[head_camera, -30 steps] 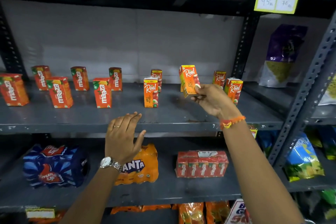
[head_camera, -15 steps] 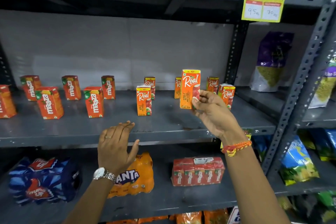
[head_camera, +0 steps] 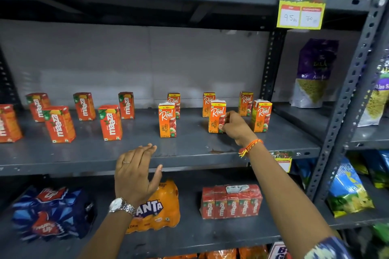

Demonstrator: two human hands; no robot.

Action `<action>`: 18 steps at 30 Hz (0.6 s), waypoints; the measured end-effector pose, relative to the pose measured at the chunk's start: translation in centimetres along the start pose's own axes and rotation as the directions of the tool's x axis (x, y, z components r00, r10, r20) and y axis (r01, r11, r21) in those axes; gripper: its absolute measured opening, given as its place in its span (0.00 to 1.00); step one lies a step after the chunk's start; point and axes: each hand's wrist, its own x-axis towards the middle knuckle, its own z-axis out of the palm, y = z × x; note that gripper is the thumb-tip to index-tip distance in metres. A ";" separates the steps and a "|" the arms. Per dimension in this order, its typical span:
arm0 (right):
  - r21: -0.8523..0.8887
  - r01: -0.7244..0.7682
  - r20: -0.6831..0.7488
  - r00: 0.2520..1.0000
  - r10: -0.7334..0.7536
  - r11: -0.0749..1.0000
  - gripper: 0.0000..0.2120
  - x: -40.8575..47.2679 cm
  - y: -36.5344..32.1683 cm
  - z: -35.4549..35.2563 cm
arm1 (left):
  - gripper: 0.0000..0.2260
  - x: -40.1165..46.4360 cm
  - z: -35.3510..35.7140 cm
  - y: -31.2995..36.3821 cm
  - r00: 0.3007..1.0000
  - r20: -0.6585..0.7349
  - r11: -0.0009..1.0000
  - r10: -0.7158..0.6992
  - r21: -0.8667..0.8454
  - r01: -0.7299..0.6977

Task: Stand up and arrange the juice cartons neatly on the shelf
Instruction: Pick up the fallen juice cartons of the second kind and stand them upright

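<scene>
Small orange Real juice cartons stand upright on the grey middle shelf point(head_camera: 189, 149). My right hand point(head_camera: 235, 127) grips one Real carton point(head_camera: 216, 115), which rests upright on the shelf in the front row. Other Real cartons stand at front left point(head_camera: 167, 120), front right point(head_camera: 261, 116) and in a back row point(head_camera: 245, 103). Several red Maaza cartons point(head_camera: 110, 122) stand upright on the shelf's left part. My left hand point(head_camera: 136, 171) hovers open by the shelf's front edge, holding nothing.
The lower shelf holds a blue Thums Up pack point(head_camera: 50, 212), an orange Fanta pack point(head_camera: 160, 208) and a red Maaza multipack point(head_camera: 231, 202). A yellow price tag point(head_camera: 301, 9) hangs from the upper shelf. A perforated upright point(head_camera: 345, 101) separates snack bags point(head_camera: 315, 73) at right.
My right hand has lowered the Real carton from the air onto the shelf, upright in the front row. The view has tilted up a little. My left hand has stayed near the shelf edge.
</scene>
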 end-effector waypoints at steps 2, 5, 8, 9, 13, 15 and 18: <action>-0.086 0.004 -0.011 1.000 -0.005 0.996 0.14 0.2 0.1 -0.1 | 0.23 0.0 0.0 0.0 1.000 0.012 1.000 -0.004 -0.005 0.004; -0.113 0.022 -0.013 1.000 -0.024 0.993 0.18 0.0 0.1 0.0 | 0.23 -0.1 0.1 0.0 1.000 0.022 1.000 -0.007 -0.008 0.007; -0.135 0.043 -0.012 0.999 -0.045 0.990 0.18 -0.4 0.2 0.0 | 0.23 -0.1 -0.1 0.1 1.000 0.012 1.000 -0.015 -0.021 0.015; -0.138 0.048 -0.009 0.999 -0.049 0.989 0.18 -0.5 0.2 0.0 | 0.23 0.0 -0.4 0.3 1.000 0.011 0.999 -0.016 -0.028 0.017; -0.095 0.069 -0.006 0.998 -0.070 0.993 0.24 -1.4 0.5 -0.8 | 0.20 1.2 -2.2 2.1 0.991 0.003 0.986 -0.137 -0.097 0.137; 0.035 0.078 -0.115 0.991 -0.073 0.996 0.24 -2.5 1.3 -1.9 | 0.18 3.2 -3.2 2.3 0.973 0.052 0.967 -0.224 -0.110 0.229; 0.087 0.120 -0.465 0.883 -0.066 0.989 0.18 -4.2 2.9 -4.5 | 0.18 6.7 -3.6 1.8 0.919 0.233 0.904 -0.318 -0.220 0.368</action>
